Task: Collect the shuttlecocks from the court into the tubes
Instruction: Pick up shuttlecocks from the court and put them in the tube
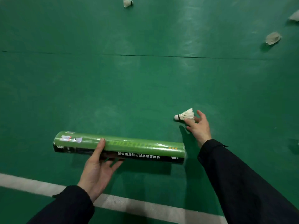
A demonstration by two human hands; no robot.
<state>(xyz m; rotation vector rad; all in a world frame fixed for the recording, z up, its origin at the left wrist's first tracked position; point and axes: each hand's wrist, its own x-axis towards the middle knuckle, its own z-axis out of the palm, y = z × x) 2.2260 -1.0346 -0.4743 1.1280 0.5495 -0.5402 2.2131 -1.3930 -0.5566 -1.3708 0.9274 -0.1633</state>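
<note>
Picking up a birdie

The left hand (98, 167) holds the green tube (119, 147); the right hand (199, 126) pinches a white shuttlecock (185, 114).

Green court floor (145, 86) with a thin dark seam (145, 55) across and a white line (129, 206) nearest the camera.
</note>
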